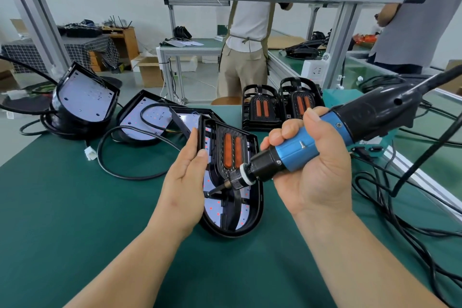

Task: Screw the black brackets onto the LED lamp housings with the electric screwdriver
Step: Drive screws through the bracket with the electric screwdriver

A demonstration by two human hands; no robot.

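An LED lamp housing point(257, 210) lies on the green table in front of me, its white LED board showing under a black bracket point(232, 147) with two orange inserts. My left hand point(185, 180) holds the housing's left edge, the thumb curled over the rim. My right hand point(310, 165) grips the blue-and-black electric screwdriver point(300, 150). Its bit point(215, 189) slants down to the left and touches the board near the bracket's lower end.
Two stacks of open housings point(85, 97) point(147, 117) with black cables lie at the left. Two black brackets point(262, 107) stand behind the work. The screwdriver's cord and other cables point(400, 207) trail over the right side. Two people stand at benches beyond.
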